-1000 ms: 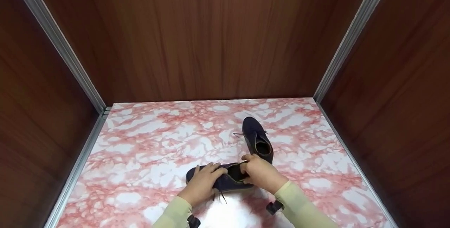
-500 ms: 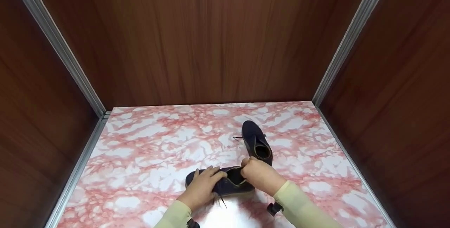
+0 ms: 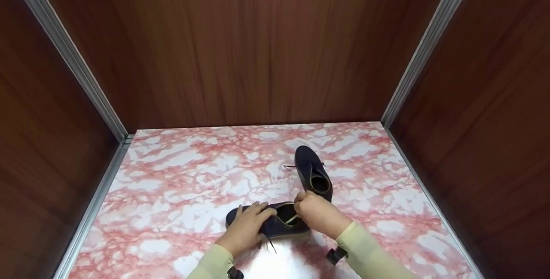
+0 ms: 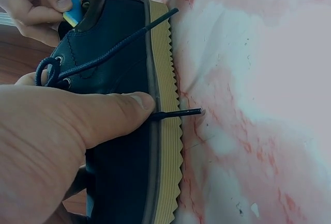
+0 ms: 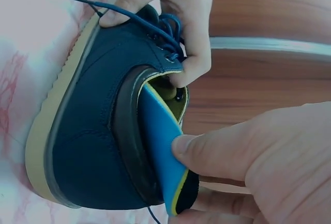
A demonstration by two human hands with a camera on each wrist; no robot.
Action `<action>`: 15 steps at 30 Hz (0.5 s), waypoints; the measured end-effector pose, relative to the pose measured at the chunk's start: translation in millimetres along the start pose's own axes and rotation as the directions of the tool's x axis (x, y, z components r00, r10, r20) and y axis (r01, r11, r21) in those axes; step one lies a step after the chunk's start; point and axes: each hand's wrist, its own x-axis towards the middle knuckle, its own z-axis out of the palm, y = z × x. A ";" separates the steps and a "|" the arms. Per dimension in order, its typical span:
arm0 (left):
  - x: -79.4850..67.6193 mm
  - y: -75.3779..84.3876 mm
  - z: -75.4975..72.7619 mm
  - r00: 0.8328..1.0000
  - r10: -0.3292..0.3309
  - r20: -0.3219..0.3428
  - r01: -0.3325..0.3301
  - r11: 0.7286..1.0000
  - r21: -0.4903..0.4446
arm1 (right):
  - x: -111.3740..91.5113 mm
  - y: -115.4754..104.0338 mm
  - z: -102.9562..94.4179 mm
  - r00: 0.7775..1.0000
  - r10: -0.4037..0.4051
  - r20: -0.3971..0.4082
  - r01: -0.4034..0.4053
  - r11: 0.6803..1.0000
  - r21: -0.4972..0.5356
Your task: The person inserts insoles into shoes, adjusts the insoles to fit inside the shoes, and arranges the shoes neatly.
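Note:
A dark navy lace-up shoe with a cream ridged sole lies on the floor sheet, toe to the left. My left hand grips its front part, thumb on the near side beside the loose lace. At the heel end, my right hand pinches an insole, blue beneath with a yellow edge and a dark upper face. The insole stands tilted, partly out of the shoe opening; its front portion is hidden inside. A matching second shoe points away, its heel just beyond my right hand.
A pink-and-white marbled sheet covers the surface. Dark wood panels rise at the back and on both sides, with metal rails along the corners.
My right hand's fingers, spread in the shoe opening earlier, have come together in a pinch. A pale strip of insole edge now shows in the opening. My left hand stays on the shoe.

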 end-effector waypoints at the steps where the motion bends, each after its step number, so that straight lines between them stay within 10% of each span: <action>1: -0.1 0.0 0.3 1.000 0.001 -0.003 -0.001 1.000 -0.001 | -0.2 0.1 0.5 1.000 0.006 0.000 -0.006 1.000 0.016; 15: 0.6 -1.3 0.8 1.000 -0.006 0.013 0.006 1.000 0.000 | -0.4 2.3 1.7 0.997 0.066 0.028 -0.070 0.985 0.157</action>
